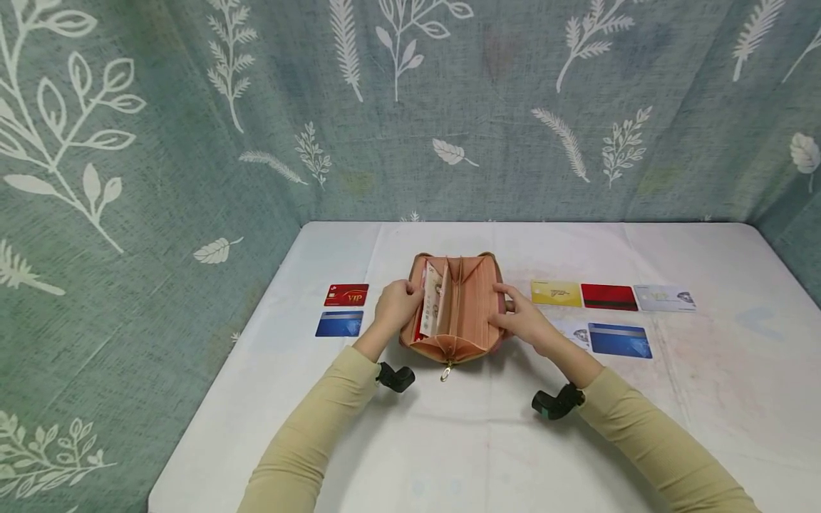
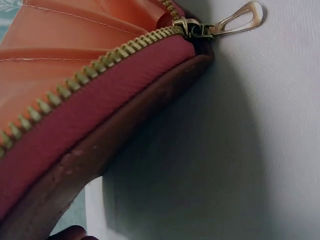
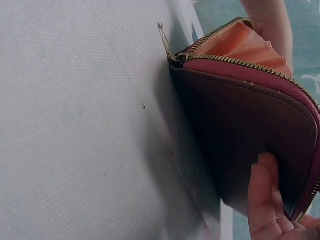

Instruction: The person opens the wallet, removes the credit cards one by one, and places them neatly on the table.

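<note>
A zip-around wallet [image 1: 452, 306] stands spread apart in the middle of the table, its orange-pink lining and dividers facing up. In its left section sits a pale printed slip [image 1: 431, 303] with a red edge beside it. My left hand [image 1: 395, 308] grips the wallet's left side with curled fingers. On the opposite side, my right hand [image 1: 522, 318] holds the right wall, thumb inside and fingers outside. The right wrist view shows fingers [image 3: 262, 200] against the dark outer cover [image 3: 240, 125]. A gold zipper pull [image 2: 240, 20] hangs at the near end.
Left of the wallet lie a red VIP card [image 1: 346, 295] and a blue card [image 1: 339, 324]. To the right are a yellow card [image 1: 555, 293], a red card [image 1: 609, 297], a silver card [image 1: 664, 298] and a blue card [image 1: 619, 340]. My right forearm partly covers another pale card [image 1: 579, 335].
</note>
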A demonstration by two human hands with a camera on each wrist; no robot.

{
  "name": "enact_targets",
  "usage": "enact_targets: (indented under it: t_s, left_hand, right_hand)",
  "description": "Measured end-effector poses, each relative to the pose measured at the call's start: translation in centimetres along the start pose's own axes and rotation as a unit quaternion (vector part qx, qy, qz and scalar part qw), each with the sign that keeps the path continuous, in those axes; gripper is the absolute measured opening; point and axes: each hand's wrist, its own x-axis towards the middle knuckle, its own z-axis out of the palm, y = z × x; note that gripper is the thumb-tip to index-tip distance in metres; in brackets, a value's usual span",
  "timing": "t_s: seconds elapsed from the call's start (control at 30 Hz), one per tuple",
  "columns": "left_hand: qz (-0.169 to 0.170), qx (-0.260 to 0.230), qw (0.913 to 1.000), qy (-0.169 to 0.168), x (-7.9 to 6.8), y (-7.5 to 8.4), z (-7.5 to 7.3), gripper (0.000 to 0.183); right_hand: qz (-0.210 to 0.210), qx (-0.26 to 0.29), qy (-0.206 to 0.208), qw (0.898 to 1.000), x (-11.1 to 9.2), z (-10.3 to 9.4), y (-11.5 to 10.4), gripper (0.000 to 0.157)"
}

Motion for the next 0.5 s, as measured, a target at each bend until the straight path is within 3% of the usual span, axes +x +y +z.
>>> enact_targets:
  t_s: [0.5]
  left_hand:
    - [0.02, -0.005, 0.9997, -0.016, 0.6, -1.3, 0.1, 0.019]
  right_hand:
    - [0.004, -0.003, -0.003, 1.0, 0.0, 0.0, 0.0, 0.069]
